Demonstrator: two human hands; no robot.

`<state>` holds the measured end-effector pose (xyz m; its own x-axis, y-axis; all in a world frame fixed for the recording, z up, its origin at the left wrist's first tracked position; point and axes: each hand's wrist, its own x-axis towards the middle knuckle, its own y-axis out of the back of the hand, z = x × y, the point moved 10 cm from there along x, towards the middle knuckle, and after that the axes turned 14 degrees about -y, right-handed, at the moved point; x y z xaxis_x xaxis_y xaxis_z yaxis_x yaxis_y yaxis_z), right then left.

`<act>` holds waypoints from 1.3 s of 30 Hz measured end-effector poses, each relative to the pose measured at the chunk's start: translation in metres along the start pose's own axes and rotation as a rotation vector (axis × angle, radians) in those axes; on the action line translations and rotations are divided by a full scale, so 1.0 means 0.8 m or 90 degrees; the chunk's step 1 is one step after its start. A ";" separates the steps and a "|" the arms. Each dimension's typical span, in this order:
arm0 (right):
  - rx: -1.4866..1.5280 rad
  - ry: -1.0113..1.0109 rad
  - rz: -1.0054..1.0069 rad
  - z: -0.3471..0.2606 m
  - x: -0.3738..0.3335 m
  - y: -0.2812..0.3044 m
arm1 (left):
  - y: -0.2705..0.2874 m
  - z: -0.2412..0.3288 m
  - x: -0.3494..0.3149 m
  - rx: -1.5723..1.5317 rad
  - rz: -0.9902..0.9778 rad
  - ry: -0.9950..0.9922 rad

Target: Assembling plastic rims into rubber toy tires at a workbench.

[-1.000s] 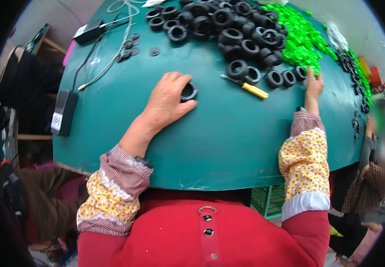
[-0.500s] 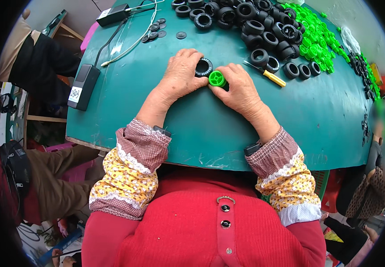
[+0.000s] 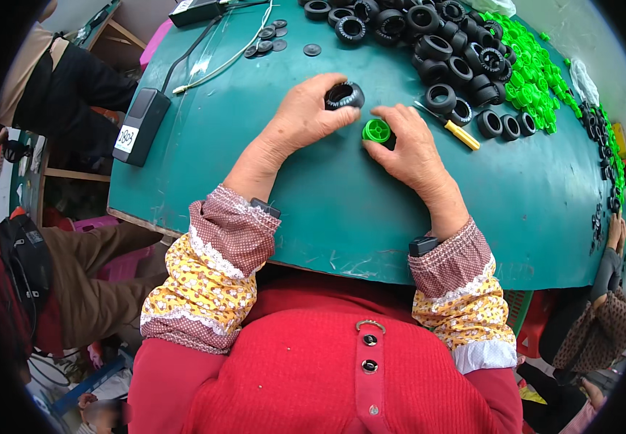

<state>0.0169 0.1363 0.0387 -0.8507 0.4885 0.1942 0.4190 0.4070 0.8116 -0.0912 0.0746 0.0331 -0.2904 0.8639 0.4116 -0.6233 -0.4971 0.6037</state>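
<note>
My left hand [image 3: 304, 114] is closed round a small black rubber tyre [image 3: 357, 95], which is tilted so that its open centre faces partly toward me. To its right, my right hand [image 3: 413, 148] grips a bright green plastic wheel hub [image 3: 376, 131] between thumb and fingers, its spoked face turned up. Tyre and hub are apart, with a short gap of green tabletop between them. Beyond my right hand lies a screwdriver with a yellow handle [image 3: 463, 135], its shaft tip beside the loose tyres.
A heap of black tyres [image 3: 434, 48] covers the far middle of the table [image 3: 313, 217], with green hubs [image 3: 529, 81] heaped to its right. At the far left are black discs [image 3: 312, 50], a white cable [image 3: 237, 58] and a black box [image 3: 143, 123]. Other people are at both sides.
My hands have moved apart, separating tyre and hub. The tyre has been tilted up in my left hand, and my right hand has shifted right with the hub.
</note>
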 end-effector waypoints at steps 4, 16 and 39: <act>0.403 -0.174 -0.071 0.033 0.004 -0.001 | -0.020 -0.018 -0.011 -0.541 0.059 0.171; 0.958 -0.359 -0.275 0.054 -0.001 -0.046 | -0.056 -0.017 -0.022 -0.758 0.096 0.271; 0.154 0.097 0.228 -0.025 -0.020 0.052 | -0.086 0.013 -0.022 -0.733 0.117 0.253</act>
<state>0.0419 0.1303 0.0803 -0.6686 0.5188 0.5328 0.7415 0.4109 0.5303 -0.0358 0.0928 -0.0082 -0.5168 0.8533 0.0688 -0.7678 -0.4265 -0.4781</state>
